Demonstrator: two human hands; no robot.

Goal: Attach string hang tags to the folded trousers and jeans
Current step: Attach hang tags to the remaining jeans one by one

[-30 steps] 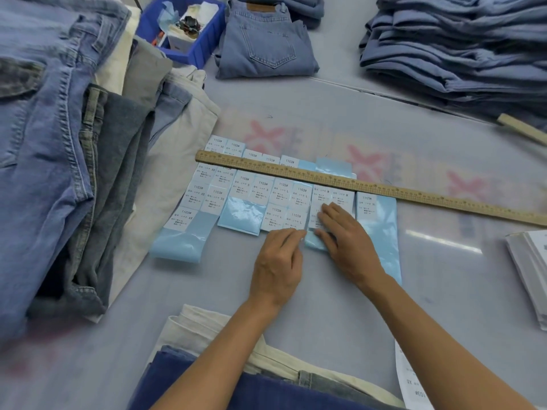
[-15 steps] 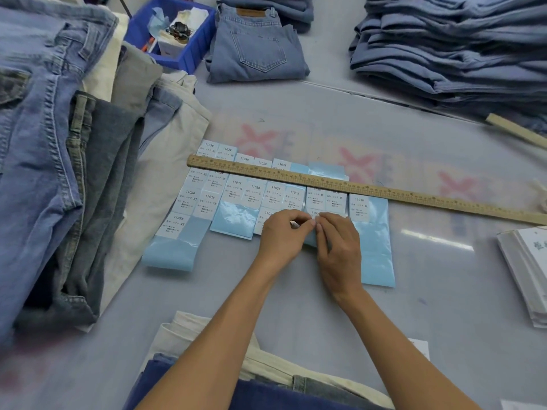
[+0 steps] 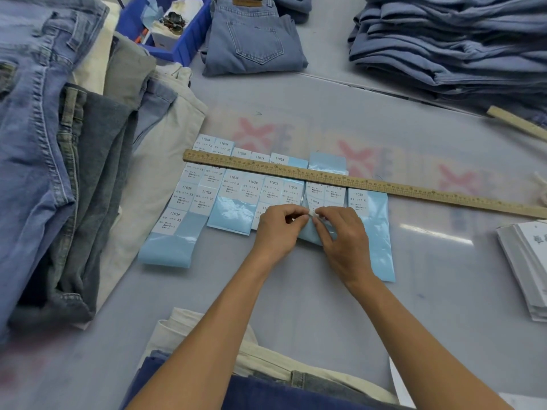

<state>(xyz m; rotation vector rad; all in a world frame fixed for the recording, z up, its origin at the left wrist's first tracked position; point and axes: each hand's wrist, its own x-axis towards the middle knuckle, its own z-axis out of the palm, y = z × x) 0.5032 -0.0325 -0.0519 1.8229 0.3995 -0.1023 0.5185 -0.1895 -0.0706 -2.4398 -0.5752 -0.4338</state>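
Both hands' fingertips (image 3: 305, 216) pinch one sticker (image 3: 311, 213) (partly hidden).

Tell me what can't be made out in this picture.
Head view only:
- Small white sticker pinched between the left hand and right hand: fingers hide its print.
- Contents of the blue plastic bin: too small, cut off by the top edge.
- Long wooden ruler: right end cut off.
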